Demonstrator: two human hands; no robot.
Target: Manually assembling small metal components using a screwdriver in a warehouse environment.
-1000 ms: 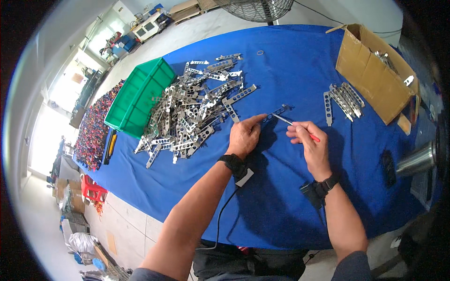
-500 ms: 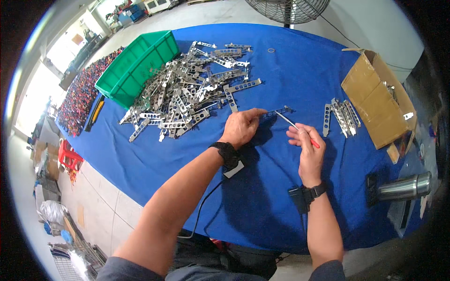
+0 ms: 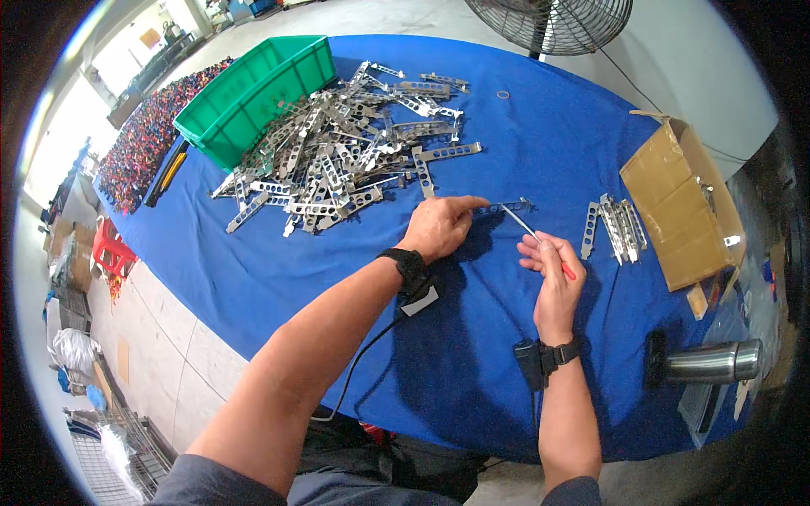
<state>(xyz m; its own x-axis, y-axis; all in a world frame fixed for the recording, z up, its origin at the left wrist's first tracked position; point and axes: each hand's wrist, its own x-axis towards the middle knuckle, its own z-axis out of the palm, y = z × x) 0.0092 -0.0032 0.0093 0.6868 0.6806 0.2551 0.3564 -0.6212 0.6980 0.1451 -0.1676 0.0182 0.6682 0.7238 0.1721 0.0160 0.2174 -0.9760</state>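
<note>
A perforated metal bracket (image 3: 511, 205) is at the middle of the blue cloth, its left end hidden by my left hand (image 3: 435, 229). That hand is closed on the end, with the index finger stretched along it. My right hand (image 3: 553, 266) grips a slim metal tool with a red handle (image 3: 519, 221), like a needle file; its thin tip meets the bracket near the middle. To the left beyond my hands lies a big heap of similar brackets (image 3: 329, 160). Several more brackets (image 3: 623, 228) lie side by side to the right.
A green crate (image 3: 253, 101) stands behind the heap, with a black-and-yellow cutter (image 3: 169, 173) nearby. An open cardboard box (image 3: 675, 207) and a steel flask (image 3: 713, 363) are on the right. Cables run from both wrist straps. A fan (image 3: 553, 21) stands beyond the table.
The view has shifted slightly, so the heap and crate sit a little higher in it. Both hands keep nearly the same grip, and the tool tip stays at the bracket.
</note>
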